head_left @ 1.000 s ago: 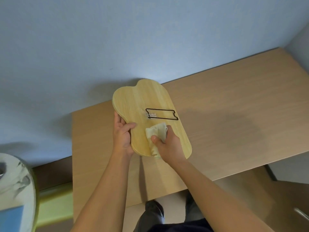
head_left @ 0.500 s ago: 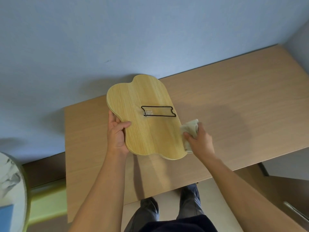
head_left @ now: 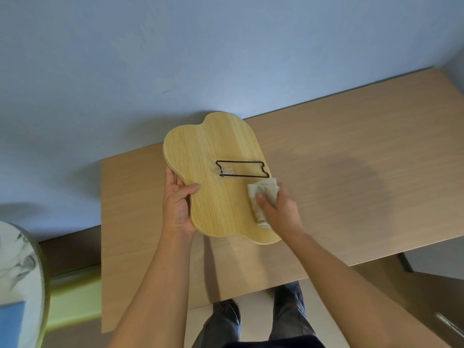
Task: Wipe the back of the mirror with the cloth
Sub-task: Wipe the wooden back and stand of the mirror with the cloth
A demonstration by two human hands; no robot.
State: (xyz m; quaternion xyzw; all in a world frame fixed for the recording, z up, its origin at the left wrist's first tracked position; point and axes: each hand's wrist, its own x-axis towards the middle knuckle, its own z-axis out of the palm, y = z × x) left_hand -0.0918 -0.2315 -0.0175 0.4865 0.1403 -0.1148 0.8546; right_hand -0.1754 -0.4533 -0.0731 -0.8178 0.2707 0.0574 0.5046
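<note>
The mirror (head_left: 216, 197) is held above the table with its cloud-shaped light wooden back facing me. A black wire stand (head_left: 242, 168) lies folded flat on the back, fixed with a clear clip. My left hand (head_left: 178, 204) grips the mirror's left edge, thumb on the wood. My right hand (head_left: 278, 209) presses a folded beige cloth (head_left: 261, 197) against the right part of the back, just below the wire stand. The glass side is hidden.
A light wooden table (head_left: 351, 177) stands against a blue wall (head_left: 200, 59). At the far left is a round marbled white surface (head_left: 17, 272) with a yellow-green edge. My legs and shoes show below the table's front edge.
My right hand swept the cloth from the lower middle of the back out past the right edge, then back onto the right part of the wood. The left hand kept its hold.
</note>
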